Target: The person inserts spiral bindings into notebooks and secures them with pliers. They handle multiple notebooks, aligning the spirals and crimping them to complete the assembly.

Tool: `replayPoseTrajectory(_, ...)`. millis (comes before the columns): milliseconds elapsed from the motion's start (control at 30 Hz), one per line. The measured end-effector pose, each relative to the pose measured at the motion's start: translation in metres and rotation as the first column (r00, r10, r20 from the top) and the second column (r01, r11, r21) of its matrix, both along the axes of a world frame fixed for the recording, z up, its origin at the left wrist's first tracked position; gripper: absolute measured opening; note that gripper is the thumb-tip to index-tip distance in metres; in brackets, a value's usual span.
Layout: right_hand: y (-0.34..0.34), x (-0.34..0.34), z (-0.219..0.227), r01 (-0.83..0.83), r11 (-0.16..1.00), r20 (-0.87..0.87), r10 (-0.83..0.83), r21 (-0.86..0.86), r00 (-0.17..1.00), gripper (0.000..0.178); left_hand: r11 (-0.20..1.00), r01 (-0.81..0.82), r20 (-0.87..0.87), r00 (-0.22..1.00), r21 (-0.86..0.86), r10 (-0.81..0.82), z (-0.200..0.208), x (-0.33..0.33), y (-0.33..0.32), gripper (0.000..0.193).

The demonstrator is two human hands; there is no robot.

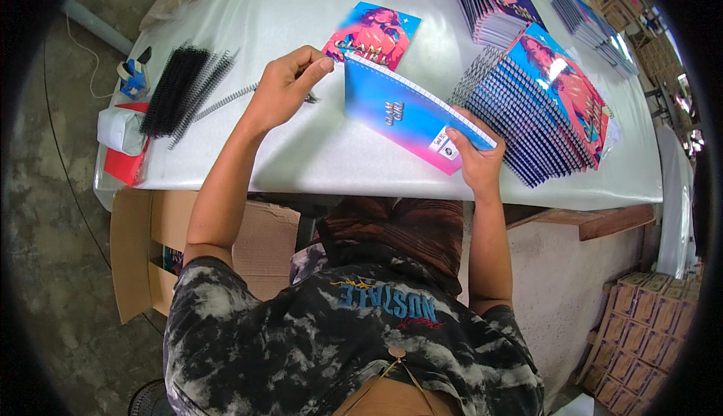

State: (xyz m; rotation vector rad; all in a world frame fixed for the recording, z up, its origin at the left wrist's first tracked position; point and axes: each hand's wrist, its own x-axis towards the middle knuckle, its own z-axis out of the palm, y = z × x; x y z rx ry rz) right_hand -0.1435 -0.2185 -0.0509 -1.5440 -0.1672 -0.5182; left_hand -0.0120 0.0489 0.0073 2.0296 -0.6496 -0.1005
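Under the near left corner of the table we see an open cardboard box [151, 258]; a bit of printed colour shows inside, too little for us to identify. At the far right, low down, stand stacked brown cartons [648, 318], all shut. The table [301, 16] is covered in a smooth, glossy white sheet. On its left lies a bundle of black spiral binding coils [181, 88], wiry and bristly, and on the right a fanned row of spiral-bound notebooks [542, 103] with shiny blue and pink covers. A loose cover sheet [373, 35] lies flat beyond the hands.

The notebook [410, 114] is held tilted above the table's middle, its punched edge uppermost. Our right hand [474, 160] grips its near right corner, thumb on the cover. Our left hand [290, 84] pinches at its far left corner, fingertips closed together on the top edge.
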Motion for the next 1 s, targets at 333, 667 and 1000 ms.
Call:
replayPoseTrajectory(333, -0.012, -0.016, 0.002, -0.04, 0.999, -0.044, 0.04, -0.001, 0.998, 0.024, 0.969, 0.247, -0.064, 0.967, -0.02, -0.247, 0.026, 0.008, -0.004, 0.016)
replayPoseTrajectory(667, -0.013, -0.019, 0.0, -0.067, 0.997, -0.053, 0.069, 0.03, 0.996, 0.025, 0.926, 0.37, -0.02, 0.929, 0.068, -0.37, 0.029, 0.012, -0.003, 0.03)
replayPoseTrajectory(1000, -0.012, -0.025, -0.006, -0.049, 0.996, -0.12, 0.04, -0.079, 0.992, 0.025, 0.849, 0.285, 0.074, 0.933, 0.445, -0.352, 0.065, 0.003, -0.016, 0.029)
